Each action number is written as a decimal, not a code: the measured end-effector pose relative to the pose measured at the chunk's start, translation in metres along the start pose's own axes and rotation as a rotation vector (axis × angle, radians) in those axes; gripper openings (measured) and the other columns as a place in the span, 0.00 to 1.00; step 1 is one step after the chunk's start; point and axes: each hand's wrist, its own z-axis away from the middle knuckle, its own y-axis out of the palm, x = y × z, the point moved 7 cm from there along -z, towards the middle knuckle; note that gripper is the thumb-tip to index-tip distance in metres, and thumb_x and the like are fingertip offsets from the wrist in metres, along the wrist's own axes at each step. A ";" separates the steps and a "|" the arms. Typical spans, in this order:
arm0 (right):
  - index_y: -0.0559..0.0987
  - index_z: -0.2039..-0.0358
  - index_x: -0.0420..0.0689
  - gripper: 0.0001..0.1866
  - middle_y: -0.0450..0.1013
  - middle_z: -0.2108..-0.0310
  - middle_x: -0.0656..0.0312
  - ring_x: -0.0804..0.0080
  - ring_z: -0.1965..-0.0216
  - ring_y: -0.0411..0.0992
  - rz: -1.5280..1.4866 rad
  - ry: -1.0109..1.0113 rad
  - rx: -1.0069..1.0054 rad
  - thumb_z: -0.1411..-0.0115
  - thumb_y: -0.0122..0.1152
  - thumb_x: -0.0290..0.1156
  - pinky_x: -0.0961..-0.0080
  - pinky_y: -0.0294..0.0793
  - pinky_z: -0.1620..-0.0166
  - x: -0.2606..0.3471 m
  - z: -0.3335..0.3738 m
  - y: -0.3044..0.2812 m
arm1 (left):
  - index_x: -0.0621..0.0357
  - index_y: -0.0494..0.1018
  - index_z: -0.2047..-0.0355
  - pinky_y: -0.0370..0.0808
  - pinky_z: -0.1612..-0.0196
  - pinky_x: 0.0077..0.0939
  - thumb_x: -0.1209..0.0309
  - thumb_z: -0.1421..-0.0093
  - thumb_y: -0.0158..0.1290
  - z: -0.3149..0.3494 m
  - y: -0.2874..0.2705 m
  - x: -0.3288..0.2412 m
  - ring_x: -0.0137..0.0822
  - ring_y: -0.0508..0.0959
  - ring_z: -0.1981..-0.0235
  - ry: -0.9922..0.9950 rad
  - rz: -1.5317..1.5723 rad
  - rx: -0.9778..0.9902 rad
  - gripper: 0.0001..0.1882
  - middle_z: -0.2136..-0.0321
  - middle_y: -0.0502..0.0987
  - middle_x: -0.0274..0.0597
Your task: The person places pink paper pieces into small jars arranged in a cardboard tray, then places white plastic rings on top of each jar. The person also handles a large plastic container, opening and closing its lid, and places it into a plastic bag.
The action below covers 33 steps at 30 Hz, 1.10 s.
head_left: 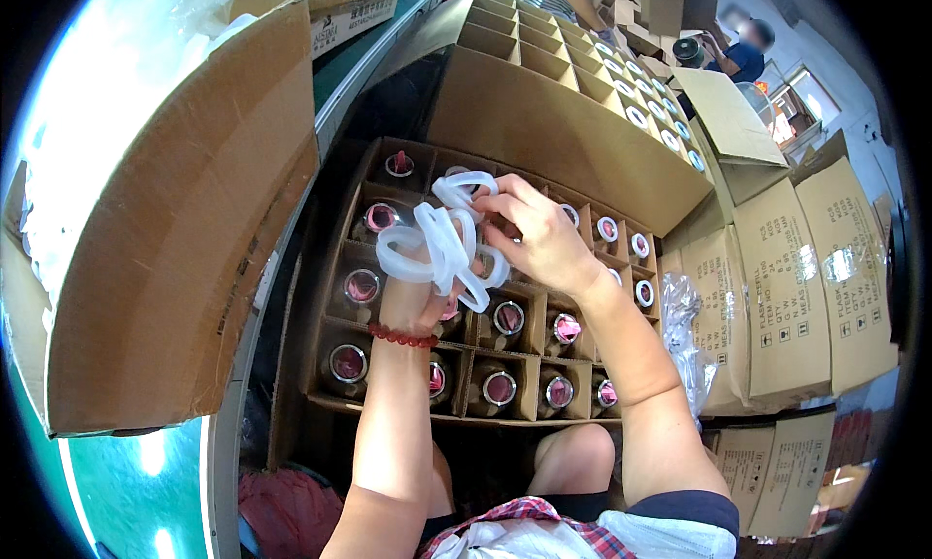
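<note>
A bunch of translucent white plastic rings [445, 244] hangs around my left hand [413, 305], which is closed on them; most of its fingers are hidden behind the rings. My right hand [539, 234] reaches in from the right, its fingertips pinching a white ring [468, 187] at the top of the bunch. Both hands are above an open cardboard box [529, 377] split by dividers into cells. Glass flasks [500, 388] with silver rims and pink inside stand upright in the cells. Several flasks [607, 230] at the box's right side have white rings on their mouths.
Behind stands a larger divided carton [563, 142] with white-topped items in its right cells. A tall cardboard box [184, 239] holding clear plastic is at left, beside a green surface [136, 486]. Closed cartons [777, 278] and crumpled plastic [684, 336] lie right. Two people are farther back.
</note>
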 end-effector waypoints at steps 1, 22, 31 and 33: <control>0.74 0.61 0.41 0.16 0.69 0.60 0.55 0.57 0.62 0.72 -0.004 -0.002 0.021 0.53 0.62 0.20 0.68 0.74 0.61 -0.003 0.002 0.003 | 0.58 0.72 0.62 0.70 0.88 0.16 0.66 0.41 0.54 0.000 0.001 -0.001 0.29 0.74 0.85 -0.005 -0.011 -0.013 0.11 0.76 0.76 0.38; 0.79 0.60 0.44 0.14 0.71 0.57 0.56 0.57 0.54 0.69 0.478 0.079 0.116 0.47 0.53 0.29 0.65 0.73 0.55 -0.155 -0.069 0.187 | 0.69 0.68 0.58 0.78 0.72 0.24 0.52 0.51 0.62 0.043 0.056 0.014 0.30 0.78 0.75 -0.170 0.119 0.706 0.32 0.72 0.76 0.42; 0.79 0.61 0.45 0.13 0.72 0.57 0.56 0.58 0.52 0.68 0.523 -0.027 0.232 0.46 0.51 0.28 0.64 0.73 0.55 -0.154 -0.058 0.196 | 0.67 0.66 0.54 0.79 0.71 0.31 0.56 0.52 0.63 0.029 0.046 0.014 0.38 0.79 0.75 0.037 0.383 0.730 0.33 0.70 0.75 0.44; 0.79 0.60 0.47 0.14 0.72 0.57 0.56 0.58 0.52 0.69 0.491 -0.011 0.262 0.46 0.51 0.29 0.63 0.73 0.55 -0.154 -0.054 0.194 | 0.66 0.68 0.59 0.77 0.73 0.27 0.61 0.49 0.62 0.032 0.050 0.006 0.36 0.78 0.76 0.055 0.287 0.635 0.24 0.69 0.74 0.46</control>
